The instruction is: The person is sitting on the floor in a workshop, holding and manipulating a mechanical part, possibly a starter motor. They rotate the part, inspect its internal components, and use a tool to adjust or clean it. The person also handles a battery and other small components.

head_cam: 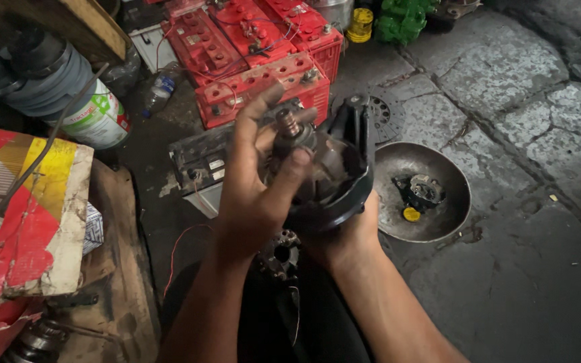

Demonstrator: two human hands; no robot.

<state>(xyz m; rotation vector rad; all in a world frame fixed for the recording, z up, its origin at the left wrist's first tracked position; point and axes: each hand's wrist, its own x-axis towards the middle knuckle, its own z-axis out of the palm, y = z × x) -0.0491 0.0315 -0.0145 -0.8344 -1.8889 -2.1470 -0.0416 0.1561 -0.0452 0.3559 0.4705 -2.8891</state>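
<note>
Both hands clasp a black alternator housing [334,175]: left hand [253,181] fingers spread, right hand [344,232] underneath. Metal bowl [438,222] at three o'clock, red batteries [257,60] at twelve.

I see a dark, greasy metal alternator housing [341,178], bowl-shaped with a thick rounded rim and a mounting ear sticking up at its top, held up off the floor and tilted so its open side faces left. Inside it sits a grimy rotor [297,144], its short threaded steel shaft [288,123] pointing up and away.
</note>
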